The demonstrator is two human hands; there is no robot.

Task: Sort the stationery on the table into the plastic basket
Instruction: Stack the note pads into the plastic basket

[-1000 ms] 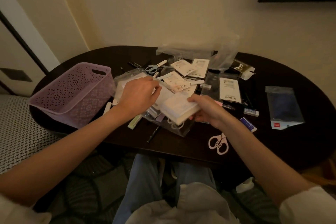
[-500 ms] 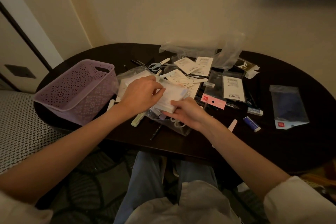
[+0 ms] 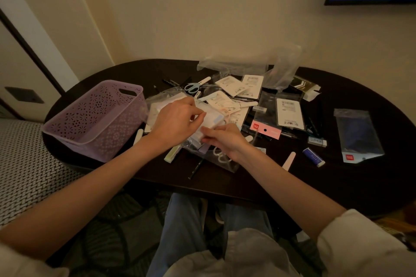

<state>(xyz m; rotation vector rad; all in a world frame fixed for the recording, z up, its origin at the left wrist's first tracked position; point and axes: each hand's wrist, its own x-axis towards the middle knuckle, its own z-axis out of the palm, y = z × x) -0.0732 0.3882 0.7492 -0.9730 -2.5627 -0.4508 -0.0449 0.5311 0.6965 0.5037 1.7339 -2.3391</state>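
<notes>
Head camera looks down at a dark oval table [image 3: 337,186] with lots of stationery spread on it. Near the middle, both hands meet over a white pack [image 3: 210,119] in clear wrap, which lies on top of the pile. The left hand [image 3: 177,122] has its fingers curled and pinches the top of the pack. The right hand [image 3: 227,139] has its fingers bent too and holds the near edge of the same pack. The two hands almost touch each other.

The purple plastic basket [image 3: 96,119] stands on the left part of the table, just beside the left hand. No stationery can be seen inside it.

Behind the hands lie blue scissors [image 3: 194,86] and some white cards in clear bags [image 3: 252,86]. White scissors [image 3: 221,156] peek out under the right hand. To the right are a pack with a pink label [image 3: 266,129], a blue eraser [image 3: 313,156], a white eraser [image 3: 317,141] and a dark pack in a clear bag [image 3: 358,135], well apart from the hands. A dark pen [image 3: 195,168] lies near the front edge of the table.
</notes>
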